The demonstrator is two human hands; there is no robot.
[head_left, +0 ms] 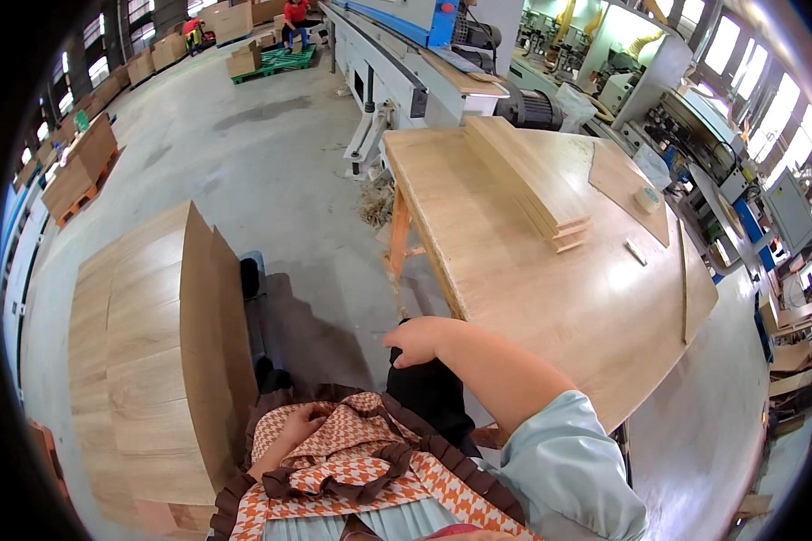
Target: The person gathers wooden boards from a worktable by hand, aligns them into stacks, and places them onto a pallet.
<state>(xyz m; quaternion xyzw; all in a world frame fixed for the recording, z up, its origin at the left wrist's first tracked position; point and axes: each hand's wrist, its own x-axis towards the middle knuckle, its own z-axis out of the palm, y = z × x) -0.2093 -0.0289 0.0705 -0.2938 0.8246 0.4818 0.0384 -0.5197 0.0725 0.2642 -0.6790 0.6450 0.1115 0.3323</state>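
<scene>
My left hand (305, 422) lies in my lap on the orange-and-white checked apron (361, 429), its fingers loosely apart and partly sunk among the folds. On my black-trousered knee rests my right hand (412, 343), palm down, with the thumb apart from the fingers and nothing visible in it. Just ahead of that hand is the near-left edge of a wooden table (550, 325). A stack of long pale wood boards (528, 180) lies across the table, away from both hands.
Wood-grain panels (144, 370) stand stacked close on my left, beside a brown sheet (215, 352). On the table lie a tape roll (647, 199), a small white stick-like piece (636, 252) and a thin strip (685, 284). Machinery (388, 68) and two people are farther off.
</scene>
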